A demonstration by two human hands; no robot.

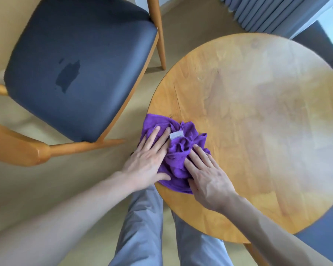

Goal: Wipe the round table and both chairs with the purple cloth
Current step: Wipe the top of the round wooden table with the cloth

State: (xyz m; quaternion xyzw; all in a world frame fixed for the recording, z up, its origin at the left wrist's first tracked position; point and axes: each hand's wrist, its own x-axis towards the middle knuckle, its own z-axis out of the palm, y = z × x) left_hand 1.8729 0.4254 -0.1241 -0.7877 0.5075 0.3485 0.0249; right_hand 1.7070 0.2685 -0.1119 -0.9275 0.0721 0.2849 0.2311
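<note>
The purple cloth lies bunched at the near left edge of the round wooden table, its white label facing up. My left hand presses flat on the cloth's left part with straight fingers. On the cloth's right part rests my right hand, fingers also straight. A wooden chair with a dark padded seat stands to the left of the table. A darker damp patch marks the middle of that seat. Only one chair is in view.
My legs in grey trousers stand right against the table's near edge. The chair's wooden armrest juts out at lower left. Grey curtain folds hang beyond the table, with beige floor between chair and table.
</note>
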